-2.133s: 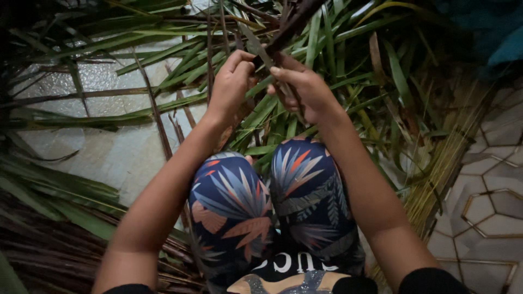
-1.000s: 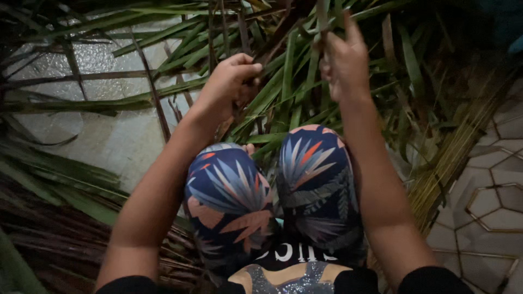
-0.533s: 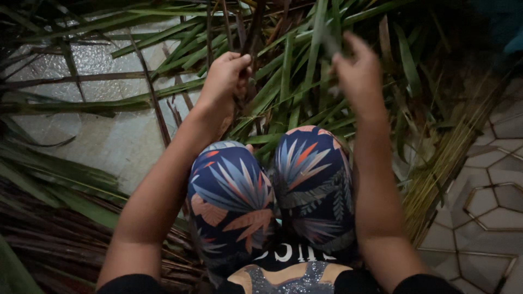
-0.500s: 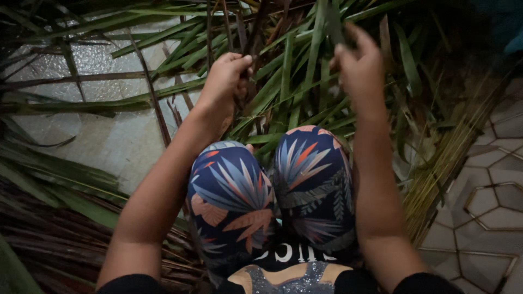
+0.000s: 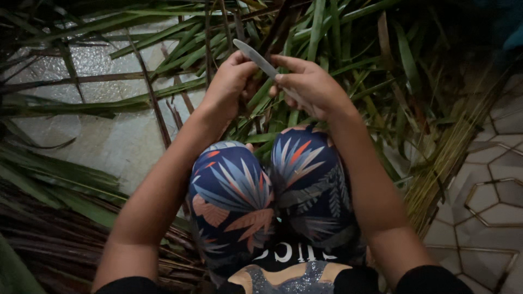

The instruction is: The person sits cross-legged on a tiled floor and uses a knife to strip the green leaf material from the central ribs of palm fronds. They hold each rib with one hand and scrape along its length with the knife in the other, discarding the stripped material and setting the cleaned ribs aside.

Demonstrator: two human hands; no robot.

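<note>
Your knife blade [image 5: 255, 57] sits between your 2 hands, above your knees, its pale flat slanting from upper left down toward the right. Your right hand [image 5: 310, 87] is closed around the lower end, where the handle must be, though the fist hides it; the forefinger lies along the back of the blade, which likely steadies the edge for a fine cut. Your left hand [image 5: 231, 81] is curled shut just beside the blade, its fingers [image 5: 242, 61] pinched on what looks like a thin leaf strip, too dark and narrow to make out for certain. Holding it taut against the edge would let the blade run along it, so the 2 hands nearly touch.

Below them, your knees [image 5: 272, 179], in leaf-patterned fabric, are drawn up together, giving your forearms something to brace against.

Around you, long green palm leaves [image 5: 163, 49] fan over the pale tiled floor [image 5: 114, 141] toward its far edge, within easy reach. A bundle of thin yellowish midribs [image 5: 447, 163] lies along the floor's right side, near the hexagon-patterned tiles [image 5: 490, 196]. Darker dry fronds [image 5: 49, 239] pile at the near left corner.
</note>
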